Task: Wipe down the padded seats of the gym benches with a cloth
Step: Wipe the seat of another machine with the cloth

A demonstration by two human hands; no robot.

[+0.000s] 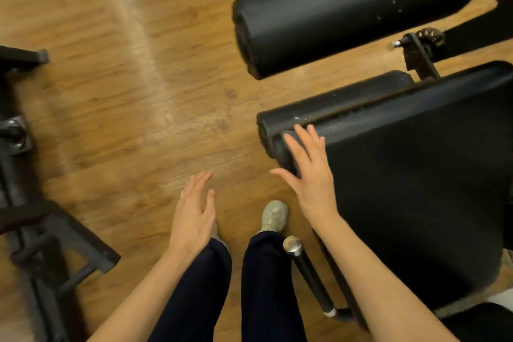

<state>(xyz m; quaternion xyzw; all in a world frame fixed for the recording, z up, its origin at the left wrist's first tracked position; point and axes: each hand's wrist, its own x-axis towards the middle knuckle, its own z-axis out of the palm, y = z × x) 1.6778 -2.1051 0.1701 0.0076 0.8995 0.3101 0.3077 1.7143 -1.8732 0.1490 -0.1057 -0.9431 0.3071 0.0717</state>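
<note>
A black padded bench seat [416,175] fills the right side of the head view. My right hand [311,175] lies over its near left corner with fingers straight and spread, and holds nothing. My left hand [194,214] hangs over the wooden floor to the left of the seat, fingers straight and together, also empty. A black padded roller [347,8] lies beyond the seat at the upper right, and a second, lower roller [333,105] runs along the seat's far edge. No cloth is in view.
A dark metal machine frame [55,236] stands at the left edge. A black bar with a chrome end cap [293,244] sticks out under the seat by my right leg. My legs and a pale shoe [273,215] stand on the wooden floor [138,91].
</note>
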